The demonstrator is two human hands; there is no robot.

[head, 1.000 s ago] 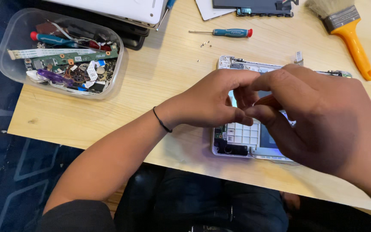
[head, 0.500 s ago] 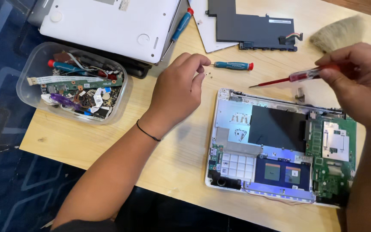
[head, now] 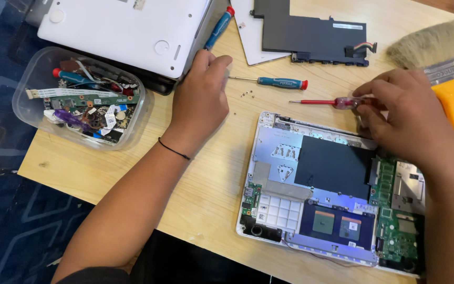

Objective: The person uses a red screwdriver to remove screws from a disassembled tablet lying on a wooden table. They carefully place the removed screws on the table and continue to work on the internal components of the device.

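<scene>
Opened laptop base [head: 332,184] lies near-right on the wooden table [head: 132,168], white frame, innards exposed: dark flat panel in the middle, green circuit boards at right, white grid piece and two small chips along the near edge. Red-handled screwdriver [head: 321,102] lies level just beyond the laptop's far edge, thin shaft pointing left. Right hand [head: 403,118] curled tight round its handle end, fingers closed on it, forearm running down the right side over the boards. Left hand [head: 200,100] rests palm-down on the table left of the laptop, fingers bent and pinched together at the edge of a white laptop cover [head: 127,31]; can't tell whether it holds anything. Black band on that wrist. Tiny screws [head: 247,94] loose on the table just right of the left hand, beside a blue-handled screwdriver [head: 277,82]. Clear tub of parts [head: 82,102] far left, yellow-handled brush [head: 437,63] far right.
</scene>
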